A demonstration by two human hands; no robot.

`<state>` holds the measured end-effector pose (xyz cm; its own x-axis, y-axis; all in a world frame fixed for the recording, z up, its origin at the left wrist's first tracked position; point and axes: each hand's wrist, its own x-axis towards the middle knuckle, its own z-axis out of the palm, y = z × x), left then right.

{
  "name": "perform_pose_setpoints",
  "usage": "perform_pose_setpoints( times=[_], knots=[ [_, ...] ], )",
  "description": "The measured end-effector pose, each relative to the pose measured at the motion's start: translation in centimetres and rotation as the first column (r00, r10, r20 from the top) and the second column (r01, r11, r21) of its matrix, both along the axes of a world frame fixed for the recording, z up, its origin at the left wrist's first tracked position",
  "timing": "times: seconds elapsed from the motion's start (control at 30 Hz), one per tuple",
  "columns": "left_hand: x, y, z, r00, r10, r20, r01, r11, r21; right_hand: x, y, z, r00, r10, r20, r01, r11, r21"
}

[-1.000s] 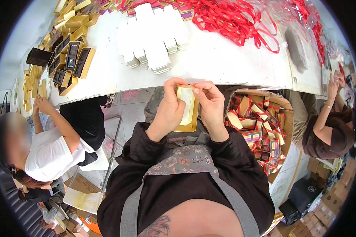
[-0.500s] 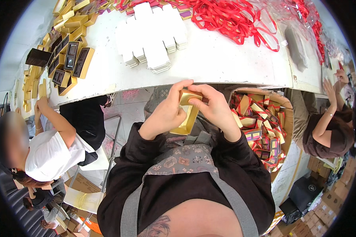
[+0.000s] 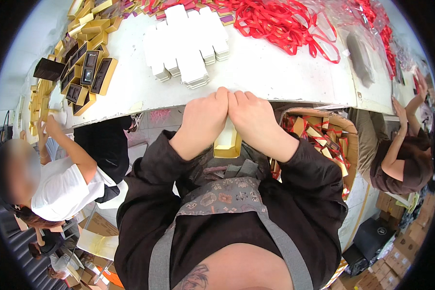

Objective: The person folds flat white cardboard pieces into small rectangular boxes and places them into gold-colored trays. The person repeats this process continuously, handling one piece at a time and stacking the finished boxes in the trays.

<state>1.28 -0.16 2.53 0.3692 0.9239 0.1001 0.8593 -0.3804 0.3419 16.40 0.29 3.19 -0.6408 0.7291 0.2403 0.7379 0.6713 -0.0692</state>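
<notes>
A worker in a patterned grey apron holds a small gold box at the near side of a white table, the left hand and right hand meeting knuckle to knuckle over its far end. Both hands are closed, fingers curled in on the box; the fingertips are hidden, so how hard they press cannot be told. The box's near end shows just below the grip, toward the worker's body, its gold walls standing around a pale inside.

It looks to be folded card: light, stiff along its creases, easily dented mid-wall, perhaps a little slick on its shiny face. The corners and the rims of the long walls would likely offer the surest hold, with a gentle pinch.

Beyond the grip stand stacked white pieces, with a heap of red ribbon past them to the right. Well to the left of the hands lie gold boxes with dark inserts; nearer, to the right of the right hand, an open carton holds many ribbon-tied boxes.
</notes>
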Motion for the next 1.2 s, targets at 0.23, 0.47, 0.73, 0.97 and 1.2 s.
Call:
perform_pose_setpoints(
  times=[0.23, 0.47, 0.73, 0.97, 1.2],
  knots=[
    [-1.8, 0.6, 1.9, 0.942, 0.021, 0.335, 0.075, 0.96, -0.271, -0.3, 0.8, 0.5, 0.965, 0.191, -0.181, -0.196, 0.981, -0.006],
    [-15.7, 7.9, 8.8, -0.202, 0.354, 0.913, -0.325, 0.856, -0.403, -0.7, 11.3, 0.4, 0.669, -0.331, -0.665, 0.154, 0.938, -0.312],
    [-11.1, 5.2, -1.7, 0.575, 0.428, 0.697, -0.492, 0.862, -0.124, -1.0, 19.1, -3.0, 0.702, -0.554, -0.447, 0.247, 0.779, -0.577],
    [-8.9, 4.1, -2.6, 0.632, 0.315, 0.708, -0.542, 0.832, 0.113, -1.9, 15.7, 0.2, 0.746, -0.563, -0.355, 0.516, 0.827, -0.226],
    [-7.5, 1.9, 0.7, -0.343, 0.389, 0.855, 0.074, 0.919, -0.388, -0.7, 7.2, -0.1, 0.064, -0.569, -0.82, -0.215, 0.794, -0.568]
  ],
)
